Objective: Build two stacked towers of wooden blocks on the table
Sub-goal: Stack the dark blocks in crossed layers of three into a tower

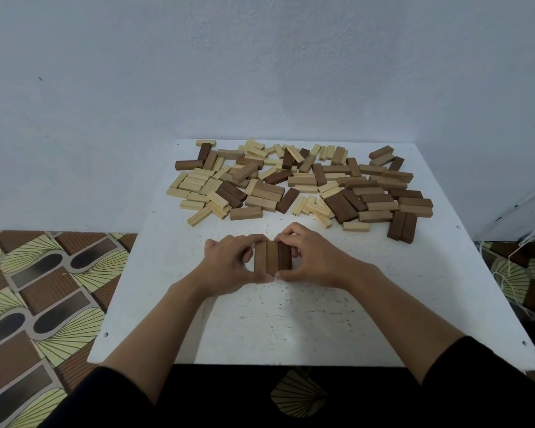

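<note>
Blocks, a row of three (272, 257), lie on the bench (291, 319), left hand (229, 264) and right hand (317, 257) each pinching the row in its grip. Loose blocks (300, 183) lie scattered behind.

Desk (291, 319) stands against the wall (260, 72), with floor (44, 288) to its left and right. A loose pile of wooden blocks (300, 183) is spread across the far half of the desk. Before the pile, mid-desk, a row of three blocks (272, 257) lies side by side, touching. Left hand (229, 264) is at the row's left side and right hand (312, 257) at its right, fingers over the far ends, thumbs meeting at the near ends.
</note>
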`<state>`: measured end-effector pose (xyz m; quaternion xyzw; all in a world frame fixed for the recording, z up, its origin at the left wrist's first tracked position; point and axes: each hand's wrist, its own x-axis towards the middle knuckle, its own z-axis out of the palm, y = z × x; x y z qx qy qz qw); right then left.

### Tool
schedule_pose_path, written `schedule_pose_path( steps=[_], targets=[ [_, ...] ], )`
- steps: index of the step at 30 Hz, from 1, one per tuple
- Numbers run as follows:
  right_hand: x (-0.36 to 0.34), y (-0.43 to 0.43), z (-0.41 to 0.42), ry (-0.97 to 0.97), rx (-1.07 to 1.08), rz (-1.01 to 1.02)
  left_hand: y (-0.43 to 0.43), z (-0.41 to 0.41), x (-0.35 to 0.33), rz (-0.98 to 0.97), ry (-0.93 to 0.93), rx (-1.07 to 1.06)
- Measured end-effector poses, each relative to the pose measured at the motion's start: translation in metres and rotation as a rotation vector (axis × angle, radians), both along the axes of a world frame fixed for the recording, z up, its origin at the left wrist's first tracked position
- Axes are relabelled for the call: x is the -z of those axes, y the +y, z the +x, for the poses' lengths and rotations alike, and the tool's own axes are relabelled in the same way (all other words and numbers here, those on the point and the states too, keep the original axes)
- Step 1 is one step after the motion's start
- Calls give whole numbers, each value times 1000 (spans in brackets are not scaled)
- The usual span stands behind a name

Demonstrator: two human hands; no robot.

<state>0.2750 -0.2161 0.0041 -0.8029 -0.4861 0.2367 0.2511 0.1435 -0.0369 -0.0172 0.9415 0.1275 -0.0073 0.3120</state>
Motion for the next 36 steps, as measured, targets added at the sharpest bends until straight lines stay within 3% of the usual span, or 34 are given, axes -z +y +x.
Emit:
schedule_pose_path(
  steps=[10, 36],
  targets=[
    [2, 17, -16, -48, -13, 27, 19, -14, -4, 96, -47, 97],
    [16, 62, -49, -18, -75, 100, 75, -50, -6, 3, -37, 100]
  ],
)
